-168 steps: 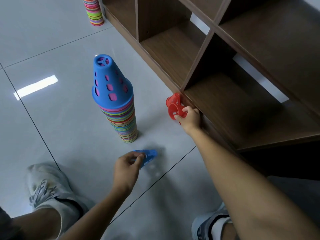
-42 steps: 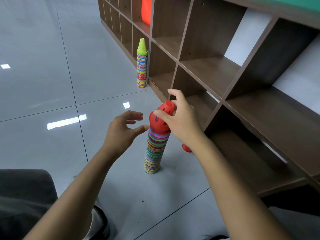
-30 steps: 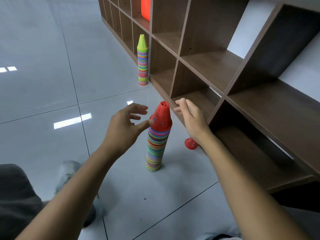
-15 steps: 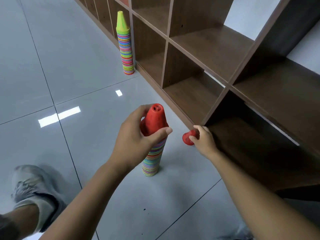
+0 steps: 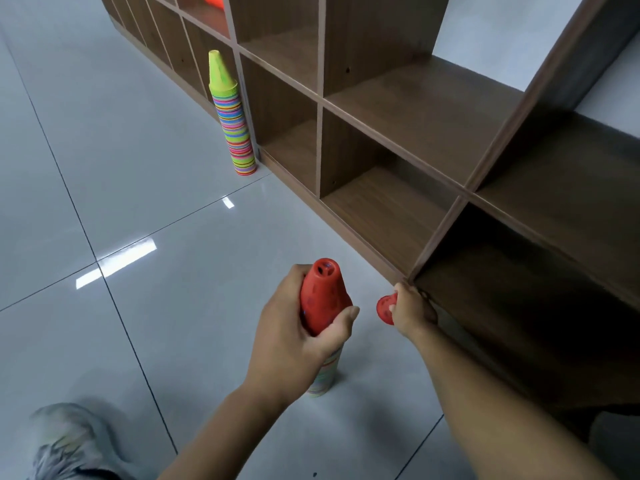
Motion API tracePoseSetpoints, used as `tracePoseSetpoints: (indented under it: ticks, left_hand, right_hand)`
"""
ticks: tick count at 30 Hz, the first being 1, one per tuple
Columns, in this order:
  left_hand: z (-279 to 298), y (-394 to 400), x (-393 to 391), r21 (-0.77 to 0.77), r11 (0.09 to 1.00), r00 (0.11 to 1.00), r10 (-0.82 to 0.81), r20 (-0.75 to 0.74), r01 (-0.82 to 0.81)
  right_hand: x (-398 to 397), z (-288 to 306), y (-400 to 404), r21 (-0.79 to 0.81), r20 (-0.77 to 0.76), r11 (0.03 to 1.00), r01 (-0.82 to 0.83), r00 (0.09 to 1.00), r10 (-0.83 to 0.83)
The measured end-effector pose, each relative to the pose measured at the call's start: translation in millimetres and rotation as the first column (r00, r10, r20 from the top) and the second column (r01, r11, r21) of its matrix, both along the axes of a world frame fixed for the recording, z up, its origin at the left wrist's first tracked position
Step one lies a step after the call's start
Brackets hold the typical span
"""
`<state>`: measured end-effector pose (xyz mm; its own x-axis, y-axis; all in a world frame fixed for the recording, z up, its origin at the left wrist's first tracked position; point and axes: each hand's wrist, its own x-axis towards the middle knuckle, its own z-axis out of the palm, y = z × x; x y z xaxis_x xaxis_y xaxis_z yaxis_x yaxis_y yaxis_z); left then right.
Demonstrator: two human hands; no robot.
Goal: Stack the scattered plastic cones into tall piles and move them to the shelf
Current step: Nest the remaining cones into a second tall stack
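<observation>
Open tiled floor (image 5: 104, 168) spreads left of and beyond the left hand (image 5: 294, 337); the shelf (image 5: 433, 161) edge runs just right of the right hand (image 5: 410, 310), its lower cubbies open. The left hand wraps the red-topped pile (image 5: 323, 299) near its top, thumb across the front, the pile standing on the floor. The right hand, low against the shelf's bottom edge, pinches a loose red cone (image 5: 386, 308). A second pile (image 5: 232, 116), yellow-topped, stands far ahead, touching the shelf. A shoe (image 5: 65, 441) shows behind the left arm.

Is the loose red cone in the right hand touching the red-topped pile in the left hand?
Apart. The head view shows bare floor between the loose red cone and the red-topped pile.
</observation>
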<state>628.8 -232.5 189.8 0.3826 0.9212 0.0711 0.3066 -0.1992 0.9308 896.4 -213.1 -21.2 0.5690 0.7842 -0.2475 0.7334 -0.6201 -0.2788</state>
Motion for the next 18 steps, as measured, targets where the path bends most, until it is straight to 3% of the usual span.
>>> tracePoseSetpoints:
  ticks: [6, 11, 18]
  left_hand:
    - [-1, 13, -3, 0.000, 0.998, 0.998, -0.066, -0.009, 0.066]
    - [-2, 24, -2, 0.015, 0.993, 0.993, -0.119, 0.013, 0.119]
    - [-3, 32, -3, 0.023, 0.975, 0.975, -0.221, -0.008, 0.221]
  right_hand:
    - [-7, 3, -4, -0.008, -0.013, 0.994, 0.112, 0.994, -0.113]
    - [-6, 31, -6, 0.133, -0.203, 0.965, 0.224, 0.959, -0.195]
    - [-18, 138, -13, 0.447, -0.490, 0.846, 0.290, 0.871, -0.040]
